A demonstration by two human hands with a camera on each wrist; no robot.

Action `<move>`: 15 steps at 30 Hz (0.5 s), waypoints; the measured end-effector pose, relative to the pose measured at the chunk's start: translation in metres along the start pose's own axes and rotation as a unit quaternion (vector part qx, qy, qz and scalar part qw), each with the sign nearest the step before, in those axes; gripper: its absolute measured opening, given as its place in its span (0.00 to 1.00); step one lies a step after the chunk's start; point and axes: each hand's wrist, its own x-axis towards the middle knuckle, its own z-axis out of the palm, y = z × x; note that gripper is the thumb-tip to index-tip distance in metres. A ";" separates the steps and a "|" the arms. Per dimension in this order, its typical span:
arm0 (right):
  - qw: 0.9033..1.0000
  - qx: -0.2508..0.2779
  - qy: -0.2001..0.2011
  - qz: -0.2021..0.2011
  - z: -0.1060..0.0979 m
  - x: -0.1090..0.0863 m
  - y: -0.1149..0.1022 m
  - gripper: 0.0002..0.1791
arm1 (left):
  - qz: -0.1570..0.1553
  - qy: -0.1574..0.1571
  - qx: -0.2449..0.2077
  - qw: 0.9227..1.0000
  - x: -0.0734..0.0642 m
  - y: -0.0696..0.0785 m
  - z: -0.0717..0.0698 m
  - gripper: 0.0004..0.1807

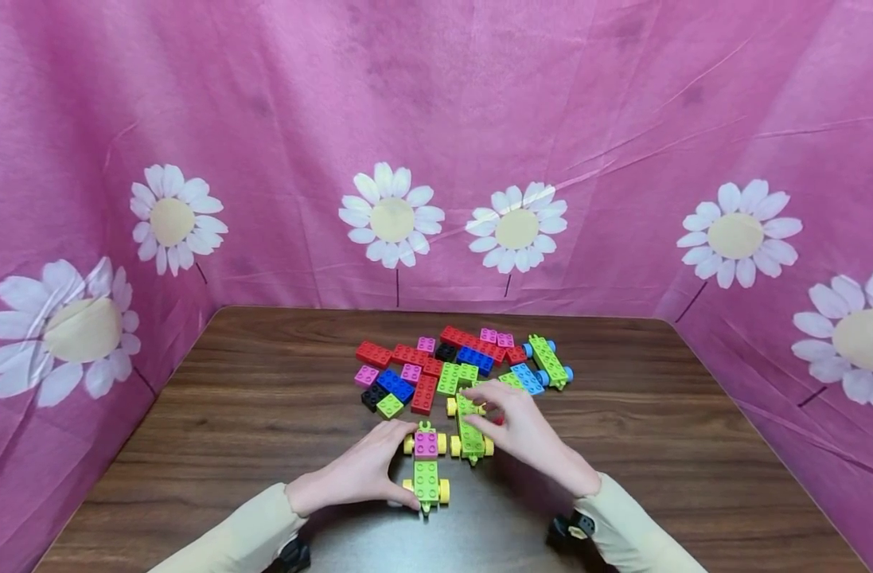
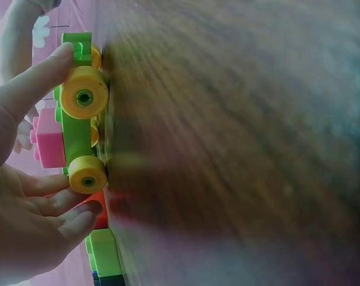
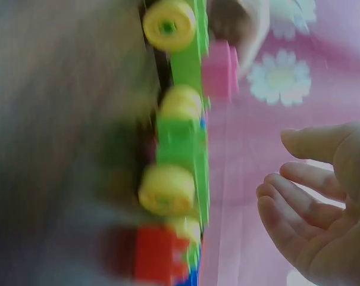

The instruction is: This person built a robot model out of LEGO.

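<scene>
I have the left hand [image 1: 364, 469] on the first car base [image 1: 426, 481], green with yellow wheels, on the wooden table [image 1: 264, 390]: thumb at the near end, fingers at the far end, pinching it lengthwise. That base carries one pink brick [image 1: 426, 444] on its far half; near-half studs bare. My right hand [image 1: 520, 422] is spread, thumb and fingertips apart, holding nothing, hovering above the second car base [image 1: 470, 436], also green with yellow wheels, just right of the first and a bit farther back; right wrist view is blurry but shows a gap. Behind, loose bricks in a cluster: red brick [image 1: 423, 394], blue brick [image 1: 395, 386], black brick [image 1: 373, 396], more. Blue-wheeled base [image 1: 545, 360] at the cluster's right end.
</scene>
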 end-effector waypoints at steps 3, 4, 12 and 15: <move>0.999 -0.019 0.024 0.024 -0.010 -0.001 0.017 0.16 | 0.001 0.001 0.002 1.000 0.001 0.000 0.001 0.55; 0.998 -0.031 0.030 0.034 -0.014 -0.002 0.023 0.16 | 0.001 0.002 0.003 1.000 0.001 0.000 0.000 0.55; 0.987 -0.101 0.024 0.124 -0.029 -0.016 0.065 0.16 | 0.000 0.002 0.001 1.000 0.001 0.000 0.001 0.55; 0.984 -0.104 0.007 0.146 -0.029 -0.021 0.074 0.15 | 0.000 0.002 0.001 1.000 0.001 -0.001 0.001 0.55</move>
